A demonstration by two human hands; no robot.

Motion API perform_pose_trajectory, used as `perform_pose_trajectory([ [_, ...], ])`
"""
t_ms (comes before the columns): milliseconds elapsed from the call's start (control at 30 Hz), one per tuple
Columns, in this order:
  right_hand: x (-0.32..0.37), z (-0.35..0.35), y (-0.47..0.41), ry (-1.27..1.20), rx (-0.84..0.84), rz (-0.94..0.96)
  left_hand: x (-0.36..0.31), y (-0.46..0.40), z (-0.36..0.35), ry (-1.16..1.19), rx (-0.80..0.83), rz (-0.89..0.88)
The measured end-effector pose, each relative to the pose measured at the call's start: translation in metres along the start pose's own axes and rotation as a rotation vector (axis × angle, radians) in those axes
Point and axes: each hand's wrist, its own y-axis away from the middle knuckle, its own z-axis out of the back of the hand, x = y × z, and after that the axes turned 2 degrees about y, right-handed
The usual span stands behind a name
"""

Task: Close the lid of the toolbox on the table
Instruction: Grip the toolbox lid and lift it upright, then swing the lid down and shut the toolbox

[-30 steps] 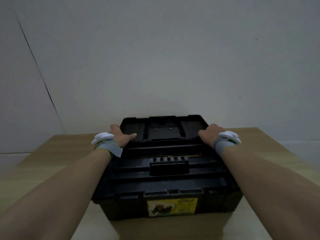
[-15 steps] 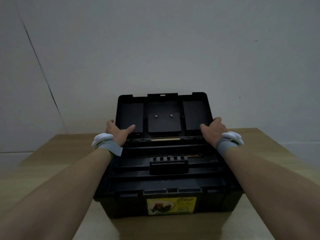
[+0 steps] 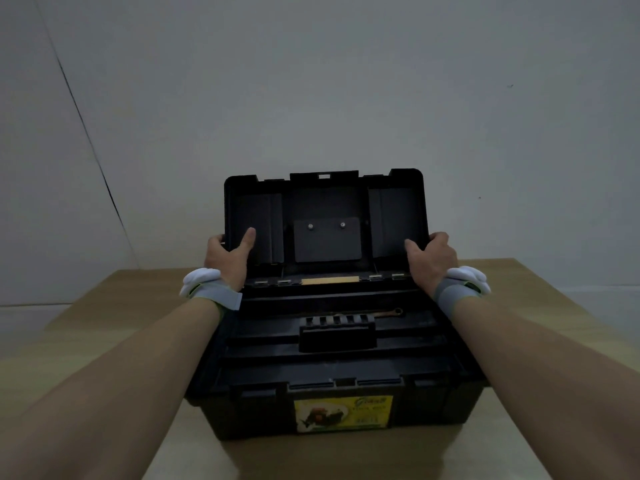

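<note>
A black toolbox (image 3: 346, 396) with a yellow label on its front wall stands on the wooden table (image 3: 104, 334). Its lid (image 3: 325, 209) is raised nearly upright at the back, with the inner side facing me. My left hand (image 3: 227, 256) grips the lid's left edge, thumb on the inner face. My right hand (image 3: 431, 258) grips the right edge the same way. Both wrists wear grey and white bands. Inside the box lie a black tray with a handle (image 3: 337, 332) and a wrench (image 3: 388, 312).
A plain pale wall (image 3: 311, 81) rises just behind the table. The table's far edge runs close behind the lid, and bare wood shows left and right of the box.
The lid has swung up from lying flat behind the box to nearly upright, and both hands rose with it along its side edges.
</note>
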Motion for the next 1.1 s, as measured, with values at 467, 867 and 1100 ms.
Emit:
perform_pose_trajectory([
  [467, 0.011, 0.010, 0.014, -0.151, 0.056, 0.097, -0.010, -0.012, 0.001, 0.189, -0.106, 0.050],
  [867, 0.029, 0.020, 0.010, -0.332, -0.017, 0.090, -0.038, -0.013, 0.007, 0.306, -0.142, 0.008],
  [1100, 0.051, 0.032, 0.008, -0.384, -0.108, 0.139, -0.070, -0.006, 0.014, 0.280, -0.186, -0.053],
])
